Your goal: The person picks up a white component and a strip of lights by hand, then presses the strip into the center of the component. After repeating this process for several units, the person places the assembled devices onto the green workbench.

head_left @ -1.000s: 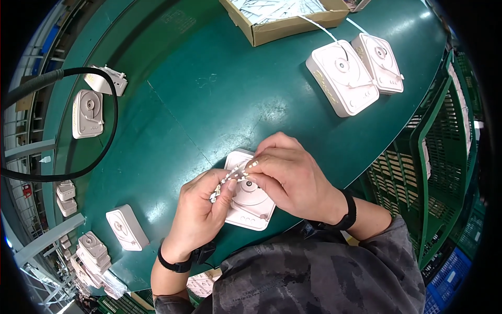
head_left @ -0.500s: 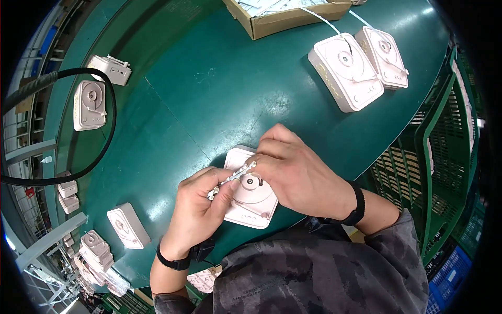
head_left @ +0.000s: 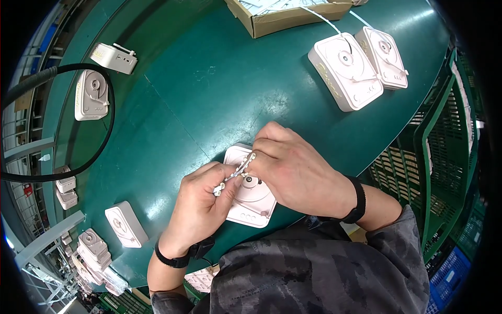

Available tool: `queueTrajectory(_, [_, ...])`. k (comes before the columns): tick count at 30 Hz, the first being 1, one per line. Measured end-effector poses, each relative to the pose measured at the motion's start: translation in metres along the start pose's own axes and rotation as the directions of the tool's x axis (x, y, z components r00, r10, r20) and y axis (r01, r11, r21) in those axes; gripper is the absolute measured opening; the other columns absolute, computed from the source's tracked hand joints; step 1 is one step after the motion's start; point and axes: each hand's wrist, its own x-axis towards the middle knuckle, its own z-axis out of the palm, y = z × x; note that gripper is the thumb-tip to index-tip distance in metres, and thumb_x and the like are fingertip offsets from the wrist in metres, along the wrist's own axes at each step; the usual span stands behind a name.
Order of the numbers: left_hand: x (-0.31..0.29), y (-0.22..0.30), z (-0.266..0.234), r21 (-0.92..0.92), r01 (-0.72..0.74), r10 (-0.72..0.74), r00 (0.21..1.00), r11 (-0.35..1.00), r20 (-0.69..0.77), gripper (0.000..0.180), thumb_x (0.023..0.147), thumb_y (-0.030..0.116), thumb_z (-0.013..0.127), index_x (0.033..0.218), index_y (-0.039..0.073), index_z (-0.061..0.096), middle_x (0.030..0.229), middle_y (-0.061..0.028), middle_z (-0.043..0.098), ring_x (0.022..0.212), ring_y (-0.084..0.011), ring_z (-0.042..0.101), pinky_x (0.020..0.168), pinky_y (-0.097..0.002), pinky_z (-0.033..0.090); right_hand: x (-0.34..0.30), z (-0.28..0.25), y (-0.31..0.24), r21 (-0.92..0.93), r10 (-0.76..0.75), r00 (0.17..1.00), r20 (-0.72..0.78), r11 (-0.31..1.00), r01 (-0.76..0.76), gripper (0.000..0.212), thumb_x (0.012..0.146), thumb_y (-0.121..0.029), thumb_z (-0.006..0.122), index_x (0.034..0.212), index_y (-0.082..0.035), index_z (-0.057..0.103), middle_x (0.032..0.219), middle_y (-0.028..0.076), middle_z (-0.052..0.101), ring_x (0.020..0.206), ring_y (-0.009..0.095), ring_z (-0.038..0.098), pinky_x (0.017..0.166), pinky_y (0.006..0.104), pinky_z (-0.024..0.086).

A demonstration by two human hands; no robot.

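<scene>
A white plastic housing with a round hub lies on the green table near its front edge. My left hand and my right hand meet above it. Both pinch a short white cable with a small connector at its left end. The left hand holds the connector end, the right hand the other end near the housing's top edge. My right hand covers the housing's right side.
Two more white housings with thin white cables lie at the back right beside a cardboard box. Other white housings sit at the left, ringed by a black hose. Green crates stand to the right.
The hands and the housing stay in the same grip. The cable between my fingers has shifted slightly, and the view has moved a little.
</scene>
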Motion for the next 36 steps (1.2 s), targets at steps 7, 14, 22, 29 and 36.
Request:
queueTrajectory(7, [0.0, 0.0, 0.001, 0.046, -0.036, 0.036, 0.999, 0.998, -0.003, 0.012, 0.091, 0.001, 0.069, 0.102, 0.001, 0.069, 0.084, -0.0133, 0.065, 0.071, -0.0278, 0.065, 0.061, -0.035, 0.05, 0.004, -0.006, -0.004, -0.092, -0.033, 0.998, 0.05, 0.995, 0.038, 0.011, 0.082, -0.012, 0.063, 0.089, -0.003, 0.062, 0.087, 0.008, 0.061, 0.095, 0.026, 0.056, 0.078, 0.0384, 0.046])
queueTrajectory(14, [-0.005, 0.0, 0.009, 0.174, -0.112, 0.122, 0.991, 0.978, -0.051, 0.018, 0.083, -0.002, 0.072, 0.101, 0.002, 0.068, 0.085, -0.0133, 0.066, 0.07, -0.0318, 0.067, 0.059, -0.0381, 0.052, 0.003, -0.003, -0.008, -0.17, -0.059, 0.998, 0.033, 0.983, 0.063, 0.012, 0.079, -0.011, 0.062, 0.088, -0.003, 0.062, 0.087, 0.009, 0.061, 0.095, 0.027, 0.056, 0.08, 0.0403, 0.046])
queueTrajectory(22, [-0.007, 0.01, 0.022, 0.385, -0.093, 0.168, 0.972, 0.918, -0.164, 0.024, 0.078, -0.002, 0.074, 0.1, 0.005, 0.069, 0.085, -0.0115, 0.068, 0.069, -0.0316, 0.068, 0.059, -0.0382, 0.054, -0.002, -0.001, -0.013, -0.229, -0.05, 0.999, -0.019, 0.972, 0.044, 0.014, 0.076, -0.009, 0.063, 0.088, -0.002, 0.062, 0.088, 0.011, 0.06, 0.095, 0.029, 0.056, 0.083, 0.0411, 0.046])
queueTrajectory(29, [-0.008, -0.006, 0.023, 0.239, -0.177, 0.216, 0.965, 0.955, -0.148, 0.028, 0.076, -0.004, 0.074, 0.102, 0.005, 0.069, 0.086, -0.0112, 0.068, 0.068, -0.0293, 0.069, 0.059, -0.037, 0.054, -0.018, 0.002, -0.009, 0.006, 0.062, 0.99, -0.126, 0.998, -0.061, 0.013, 0.079, -0.001, 0.066, 0.091, -0.002, 0.063, 0.09, 0.011, 0.061, 0.098, 0.03, 0.057, 0.083, 0.0413, 0.046])
queueTrajectory(36, [-0.007, -0.006, 0.029, 0.262, -0.172, 0.225, 0.957, 0.95, -0.185, 0.032, 0.074, -0.007, 0.072, 0.103, 0.005, 0.068, 0.085, -0.0116, 0.067, 0.069, -0.0286, 0.068, 0.059, -0.0363, 0.054, -0.019, 0.015, -0.01, 0.02, 0.07, 0.972, -0.223, 0.998, -0.067, 0.017, 0.08, -0.001, 0.067, 0.097, -0.001, 0.062, 0.092, 0.012, 0.06, 0.098, 0.032, 0.056, 0.081, 0.0432, 0.045])
